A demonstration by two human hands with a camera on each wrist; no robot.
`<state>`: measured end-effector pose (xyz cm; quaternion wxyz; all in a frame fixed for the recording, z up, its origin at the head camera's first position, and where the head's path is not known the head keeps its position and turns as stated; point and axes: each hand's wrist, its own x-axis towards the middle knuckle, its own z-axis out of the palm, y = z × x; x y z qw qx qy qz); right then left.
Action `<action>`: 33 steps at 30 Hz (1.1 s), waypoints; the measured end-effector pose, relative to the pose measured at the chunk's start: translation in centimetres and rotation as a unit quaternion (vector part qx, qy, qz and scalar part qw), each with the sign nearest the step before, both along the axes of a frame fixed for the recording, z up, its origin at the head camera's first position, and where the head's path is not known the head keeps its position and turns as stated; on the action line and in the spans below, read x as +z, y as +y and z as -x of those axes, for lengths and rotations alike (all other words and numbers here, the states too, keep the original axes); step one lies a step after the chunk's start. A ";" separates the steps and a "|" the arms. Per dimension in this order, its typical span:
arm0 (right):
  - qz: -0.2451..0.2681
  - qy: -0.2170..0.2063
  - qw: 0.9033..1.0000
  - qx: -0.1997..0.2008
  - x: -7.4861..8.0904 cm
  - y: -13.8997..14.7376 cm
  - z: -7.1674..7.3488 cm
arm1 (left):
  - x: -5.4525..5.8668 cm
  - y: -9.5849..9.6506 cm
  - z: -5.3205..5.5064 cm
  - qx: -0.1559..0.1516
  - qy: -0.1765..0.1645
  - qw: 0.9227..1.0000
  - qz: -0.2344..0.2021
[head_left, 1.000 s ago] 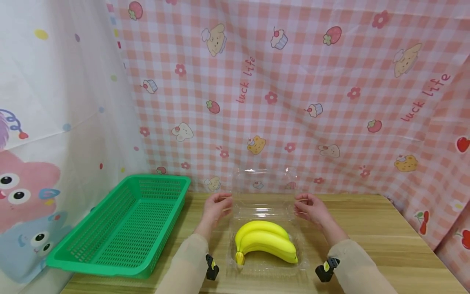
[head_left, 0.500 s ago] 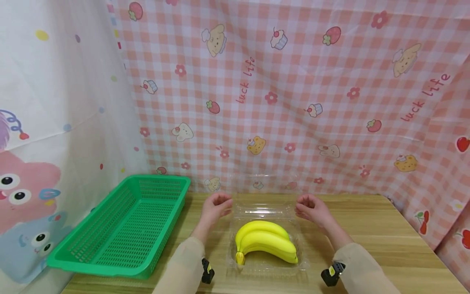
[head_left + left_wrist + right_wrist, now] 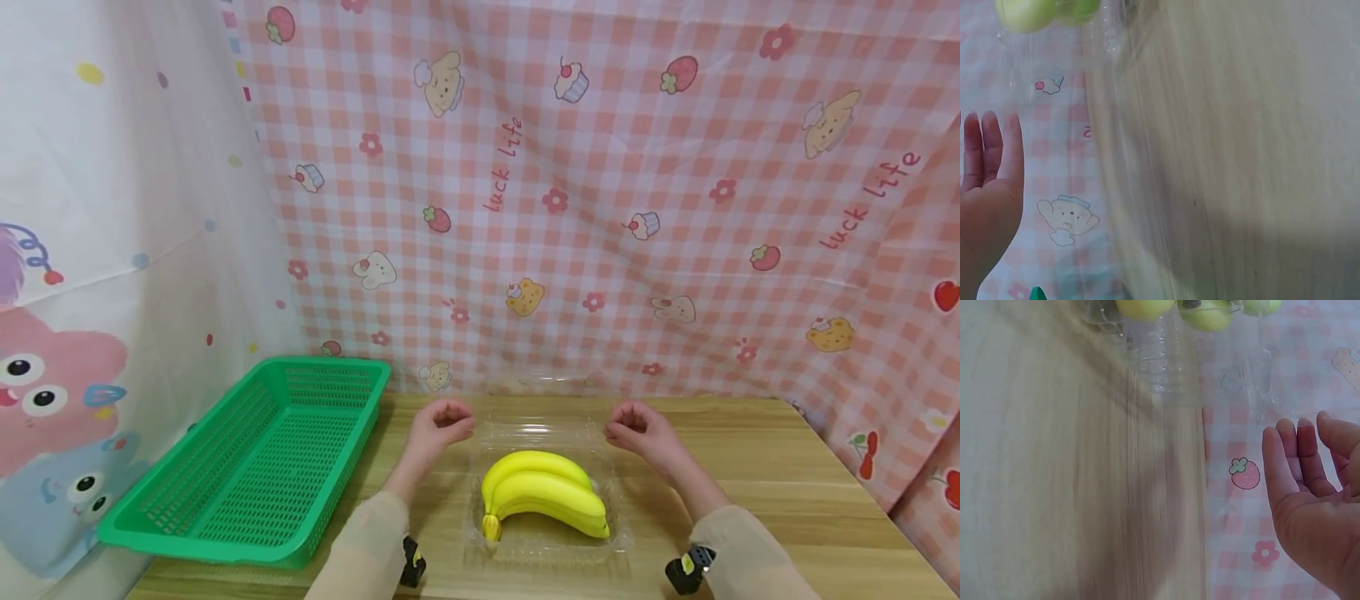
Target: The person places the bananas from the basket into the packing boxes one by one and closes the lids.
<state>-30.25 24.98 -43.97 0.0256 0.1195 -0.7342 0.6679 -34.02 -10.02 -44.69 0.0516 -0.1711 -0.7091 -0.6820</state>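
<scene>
A clear plastic clamshell box (image 3: pixel 474 546) stands on the table with a bunch of yellow bananas (image 3: pixel 543 493) inside its base. Its transparent lid (image 3: pixel 536 429) is tipped back behind the bananas. My left hand (image 3: pixel 431 433) is beside the lid's left side, fingers stretched out in the left wrist view. My right hand (image 3: pixel 643 437) mirrors it on the right, with thumb and fingers apart in the right wrist view. Both sets of fingertips are close to the lid's edges. Whether they touch the clear plastic is hard to see.
A green perforated plastic basket (image 3: pixel 300 492) stands at the left of the wooden table (image 3: pixel 772 475). Behind the table hangs a pink checked cloth (image 3: pixel 697 275); a white printed cloth (image 3: pixel 172 167) hangs at the left. Black wrist cameras (image 3: pixel 686 571) sit on both sleeves.
The lid has tilted farther back, its upper edge dropping lower in the head view. Both forearms have shifted slightly outward and down. The bananas and basket stay where they were.
</scene>
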 end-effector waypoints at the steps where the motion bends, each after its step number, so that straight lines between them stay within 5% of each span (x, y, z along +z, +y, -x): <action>1: -0.003 0.005 1.000 0.003 0.0 0.1 -0.1 | -0.1 -0.1 0.0 -0.002 0.009 1.000 0.009; 9: -0.085 0.038 0.996 0.008 -0.2 0.6 -0.6 | -0.5 -1.0 -0.2 -0.005 0.052 0.994 0.092; 22: -0.192 0.103 0.976 0.003 -0.3 1.2 -1.3 | -0.5 -1.9 -0.9 -0.063 0.057 0.990 0.114; 33: -0.221 0.178 0.958 0.033 -0.7 1.6 -1.8 | -0.6 -2.5 -1.1 -0.114 0.096 0.981 0.124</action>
